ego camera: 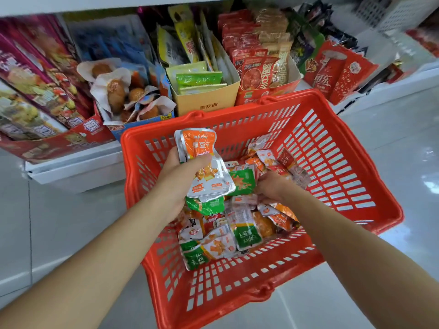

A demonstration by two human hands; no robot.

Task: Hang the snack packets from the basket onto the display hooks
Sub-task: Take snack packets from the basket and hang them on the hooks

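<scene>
A red plastic basket (pixel 332 148) stands on the floor below me, with a heap of small orange, green and silver snack packets (pixel 237 224) in its bottom. My left hand (pixel 180 176) grips a small bunch of orange-and-silver packets (pixel 202 160) just above the heap. My right hand (pixel 273 186) reaches down into the heap, its fingers buried among the packets, so its grip is hidden. No display hooks are in view.
A low white shelf (pixel 78 167) runs behind the basket, packed with open cartons of snacks: a yellow box (pixel 206 100), a red box (pixel 268 91) and red bags (pixel 337 72). Pale floor tiles (pixel 59 222) lie left and right of the basket.
</scene>
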